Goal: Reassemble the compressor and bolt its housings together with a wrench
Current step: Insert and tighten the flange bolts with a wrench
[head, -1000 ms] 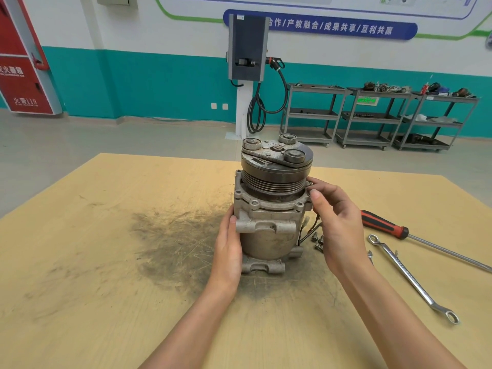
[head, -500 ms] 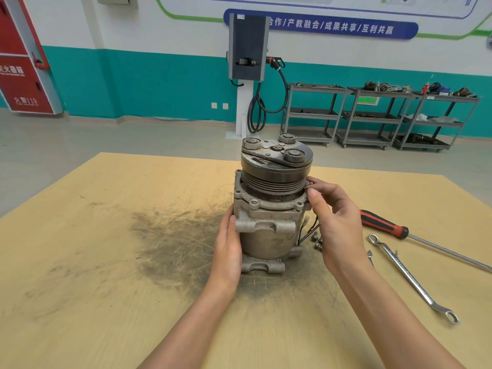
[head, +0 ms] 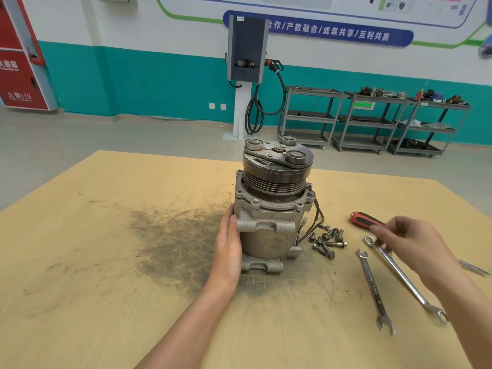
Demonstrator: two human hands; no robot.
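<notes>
The grey compressor (head: 271,209) stands upright on the wooden table (head: 106,262), pulley end up, with a bolt head seated in its right flange. My left hand (head: 227,249) rests flat against its left side. My right hand (head: 415,246) hovers blurred over the ring end of a long combination wrench (head: 404,278), fingers loosely bent and holding nothing. A second, shorter wrench (head: 372,288) lies beside it. Several loose bolts (head: 326,241) lie in a heap just right of the compressor's base.
A red-and-black-handled screwdriver (head: 364,219) lies behind my right hand, its shaft reaching the table's right edge. A dark grime patch (head: 173,241) covers the table left of the compressor. Metal shelf carts (head: 372,121) and a charging post (head: 246,75) stand by the far wall.
My right hand has left the compressor's right flange and swung right and down over the wrenches, uncovering the bolt heap. My left hand stays on the compressor's side.
</notes>
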